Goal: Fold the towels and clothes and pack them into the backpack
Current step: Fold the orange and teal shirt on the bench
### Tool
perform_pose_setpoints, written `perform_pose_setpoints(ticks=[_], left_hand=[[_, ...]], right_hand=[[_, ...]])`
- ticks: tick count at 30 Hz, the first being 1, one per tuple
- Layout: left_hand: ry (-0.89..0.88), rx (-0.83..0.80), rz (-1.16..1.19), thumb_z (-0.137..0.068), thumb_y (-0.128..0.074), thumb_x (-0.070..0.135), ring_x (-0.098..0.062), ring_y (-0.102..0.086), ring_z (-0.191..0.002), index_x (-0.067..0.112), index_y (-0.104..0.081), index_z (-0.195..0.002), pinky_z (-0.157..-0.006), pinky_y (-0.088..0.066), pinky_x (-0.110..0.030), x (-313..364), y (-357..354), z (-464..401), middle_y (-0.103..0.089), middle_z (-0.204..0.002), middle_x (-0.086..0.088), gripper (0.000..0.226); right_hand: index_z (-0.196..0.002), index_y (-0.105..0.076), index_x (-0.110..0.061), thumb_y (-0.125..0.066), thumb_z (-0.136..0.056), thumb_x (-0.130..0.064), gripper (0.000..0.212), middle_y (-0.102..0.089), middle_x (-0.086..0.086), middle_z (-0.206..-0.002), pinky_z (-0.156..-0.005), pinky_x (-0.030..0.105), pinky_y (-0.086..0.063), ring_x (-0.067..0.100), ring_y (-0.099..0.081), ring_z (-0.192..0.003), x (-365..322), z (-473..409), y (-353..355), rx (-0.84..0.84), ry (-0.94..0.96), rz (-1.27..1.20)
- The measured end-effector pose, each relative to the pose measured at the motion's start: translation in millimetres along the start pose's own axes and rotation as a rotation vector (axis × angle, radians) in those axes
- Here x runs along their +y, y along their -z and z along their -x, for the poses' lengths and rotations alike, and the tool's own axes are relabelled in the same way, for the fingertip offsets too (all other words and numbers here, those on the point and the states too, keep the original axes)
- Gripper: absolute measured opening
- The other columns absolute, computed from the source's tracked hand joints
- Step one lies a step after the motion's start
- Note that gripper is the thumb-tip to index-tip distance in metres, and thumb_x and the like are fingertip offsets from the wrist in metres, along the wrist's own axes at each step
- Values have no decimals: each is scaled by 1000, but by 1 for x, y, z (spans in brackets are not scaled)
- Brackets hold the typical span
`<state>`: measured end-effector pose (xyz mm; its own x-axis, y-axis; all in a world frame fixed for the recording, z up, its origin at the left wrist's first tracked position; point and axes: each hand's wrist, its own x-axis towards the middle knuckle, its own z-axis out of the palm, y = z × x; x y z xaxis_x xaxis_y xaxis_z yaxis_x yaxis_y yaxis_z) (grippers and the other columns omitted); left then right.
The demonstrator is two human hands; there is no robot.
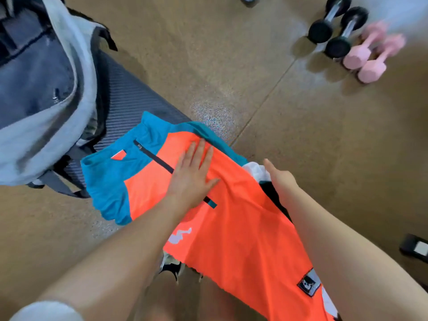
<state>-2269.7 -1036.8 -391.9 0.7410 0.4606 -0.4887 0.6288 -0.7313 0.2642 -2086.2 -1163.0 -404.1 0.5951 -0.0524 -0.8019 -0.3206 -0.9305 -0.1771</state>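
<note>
An orange and teal zip shirt [234, 228] lies spread across the floor and a dark ribbed mat [129, 105]. My left hand [193, 172] presses flat on its chest, fingers straight, just right of the dark zip. My right hand [279, 176] is at the shirt's right edge, its thumb pointing up; its fingers are hidden under the fabric. White and black cloth [259, 170] shows beneath that edge. The grey and navy backpack [39, 89] stands at the upper left, touching the mat.
Two black dumbbells [337, 26] and two pink dumbbells [370, 55] lie on the tan floor at the upper right. A small dark device [415, 247] sits at the right edge. My knees are below the shirt.
</note>
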Motion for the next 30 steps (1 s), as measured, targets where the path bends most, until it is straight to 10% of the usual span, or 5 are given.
perform_pose_setpoints(ticks=[5,12,18,24,30], left_hand=[[30,97,-103,-81,-31,61,-32,-28,-138,13,-25,-145,-113,-10,-44,-5,-15,-11,-25,-152,-12,80],[96,206,-89,-80,-15,64,-27,-11,-143,16,-16,-148,-114,-3,-43,2,-4,-48,-11,-156,-6,83],[108,176,-108,-93,-34,52,-24,1,-144,13,-3,-148,-115,2,-41,6,4,-52,2,-157,-5,74],[-343,121,-70,-95,-37,34,-25,-5,-144,6,-8,-147,-116,-5,-37,75,-4,-6,-4,-156,-11,66],[-547,83,-196,-76,-37,43,-39,-50,-121,-2,-52,-126,-107,-29,-41,104,-50,18,-48,-135,-22,69]], right_hand=[[-72,-52,-11,-56,-86,-16,15,-45,3,-61,-40,19,-29,17,-40,-60,-26,-23,-11,-21,301,-8],[-87,-46,-10,-44,-93,-15,8,-44,-7,-72,-70,27,-34,16,-44,-80,-78,-51,24,305,529,-343],[-134,-45,-8,-48,-96,-17,40,-53,2,-124,-98,26,-38,15,-50,-115,-13,-27,35,77,522,-226],[-123,-57,-1,-40,-97,-15,33,-55,16,-127,-102,32,-31,29,-47,-123,144,29,65,275,455,95],[-119,-56,-4,-50,-89,-29,39,-51,21,-126,-96,40,-36,35,-44,-119,227,29,76,529,172,55]])
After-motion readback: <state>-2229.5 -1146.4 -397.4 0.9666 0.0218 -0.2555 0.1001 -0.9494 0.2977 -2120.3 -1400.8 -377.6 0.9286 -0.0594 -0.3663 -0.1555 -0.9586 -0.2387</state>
